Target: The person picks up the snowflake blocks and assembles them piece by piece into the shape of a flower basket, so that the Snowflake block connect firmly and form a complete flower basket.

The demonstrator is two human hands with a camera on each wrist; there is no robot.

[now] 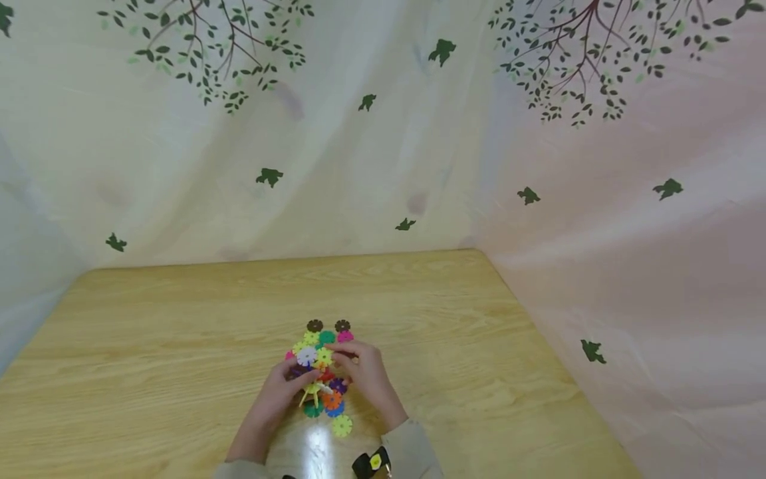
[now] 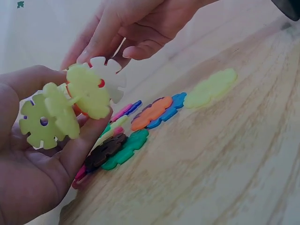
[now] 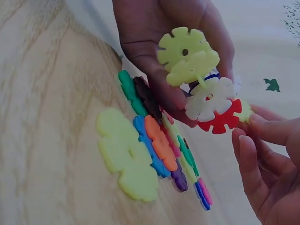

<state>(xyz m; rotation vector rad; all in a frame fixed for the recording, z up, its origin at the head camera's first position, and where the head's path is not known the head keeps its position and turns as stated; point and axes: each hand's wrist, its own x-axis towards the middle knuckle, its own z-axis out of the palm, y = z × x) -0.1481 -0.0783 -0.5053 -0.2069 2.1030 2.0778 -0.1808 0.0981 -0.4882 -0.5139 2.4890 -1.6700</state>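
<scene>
My left hand (image 1: pixel 280 389) holds a cluster of notched, flower-shaped plastic discs slotted into each other, raised above the table. In the right wrist view the cluster shows a yellow disc (image 3: pixel 180 49), a white disc (image 3: pixel 208 99) and a red disc (image 3: pixel 220 119). The left thumb and fingers curl round it. At its far side my right hand (image 1: pixel 370 374) pinches a small yellow disc (image 3: pixel 244 110) that meets the red one. From the left wrist, the right fingertips are partly hidden behind the white disc (image 2: pixel 105 77).
Loose discs lie spread on the wooden table (image 1: pixel 179 332) below the hands: orange (image 3: pixel 159 143), blue (image 3: pixel 145 140), green (image 2: pixel 129 150), dark brown (image 2: pixel 107 151), purple and pink among them. A yellow disc (image 1: pixel 342 426) lies nearest me. A printed curtain (image 1: pixel 335 219) stands behind the table.
</scene>
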